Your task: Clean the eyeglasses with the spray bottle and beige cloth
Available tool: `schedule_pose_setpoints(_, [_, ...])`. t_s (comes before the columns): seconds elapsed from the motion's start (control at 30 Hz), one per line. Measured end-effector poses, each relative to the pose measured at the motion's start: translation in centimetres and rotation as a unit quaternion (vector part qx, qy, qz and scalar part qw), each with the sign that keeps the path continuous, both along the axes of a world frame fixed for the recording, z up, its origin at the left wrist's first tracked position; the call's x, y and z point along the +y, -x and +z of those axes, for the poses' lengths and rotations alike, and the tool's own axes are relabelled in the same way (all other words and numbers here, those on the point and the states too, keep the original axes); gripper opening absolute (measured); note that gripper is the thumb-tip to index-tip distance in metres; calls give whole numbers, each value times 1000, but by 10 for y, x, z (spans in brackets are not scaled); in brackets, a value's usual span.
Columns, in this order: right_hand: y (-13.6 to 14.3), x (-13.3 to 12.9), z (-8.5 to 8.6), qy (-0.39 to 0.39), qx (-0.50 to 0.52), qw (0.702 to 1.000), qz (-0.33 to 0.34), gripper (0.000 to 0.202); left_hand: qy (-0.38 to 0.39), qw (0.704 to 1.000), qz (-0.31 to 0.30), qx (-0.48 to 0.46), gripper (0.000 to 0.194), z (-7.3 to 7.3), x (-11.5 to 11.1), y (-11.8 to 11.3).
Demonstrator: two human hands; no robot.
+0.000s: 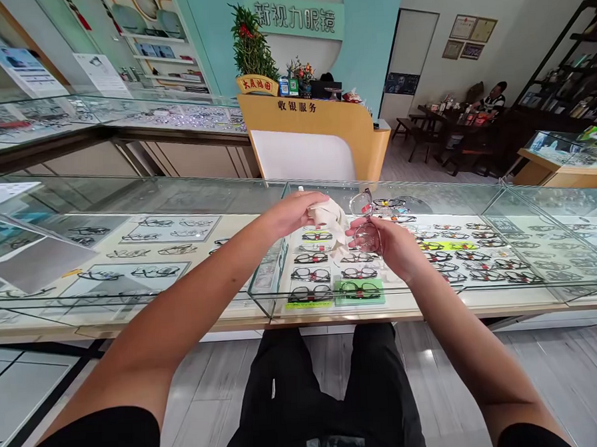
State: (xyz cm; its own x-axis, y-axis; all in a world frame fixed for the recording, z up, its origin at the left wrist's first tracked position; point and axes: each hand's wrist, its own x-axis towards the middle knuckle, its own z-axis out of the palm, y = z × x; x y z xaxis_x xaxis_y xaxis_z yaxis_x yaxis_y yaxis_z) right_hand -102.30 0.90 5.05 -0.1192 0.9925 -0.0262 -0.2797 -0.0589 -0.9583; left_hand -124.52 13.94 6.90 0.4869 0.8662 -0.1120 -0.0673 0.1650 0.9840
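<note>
Beyond the grip we see a teal wall point(372, 19) and wooden counter point(362, 132); nearer, grey plank flooring point(203, 415).

Hands point(293, 214) point(395, 244) two, cloth point(329, 216) one, held glasses point(367, 239) one — framed certificates point(463, 27) four

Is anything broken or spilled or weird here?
Nothing stands out. The display glasses lie in neat rows inside the glass case, and I see no spill or break. The held eyeglasses are turned on end, but the right hand grips them that way. The cloth in the left hand is just bunched up.
</note>
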Motion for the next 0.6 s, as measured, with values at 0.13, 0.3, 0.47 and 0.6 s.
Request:
schedule_pose_setpoints(0.13, [9, 1, -6, 5, -1, 1000, 15, 34, 9, 999, -43, -25, 27, -6, -10, -3])
schedule_pose_setpoints(0.3, [16, -1, -15, -1, -11, 999, 32, 38, -1, 998, -41, -46, 37, -15, -20, -1])
schedule_pose_setpoints(0.47, [22, -4, -18, -4, -11, 999, 43, 40, 4, 993, -91, -75, 30, -14, -23, 6])
schedule_pose_setpoints(0.6, [29, -7, -18, -7, -1, 999, 42, 39, -16, 990, -110, -83, 25, -13, -32, 5])
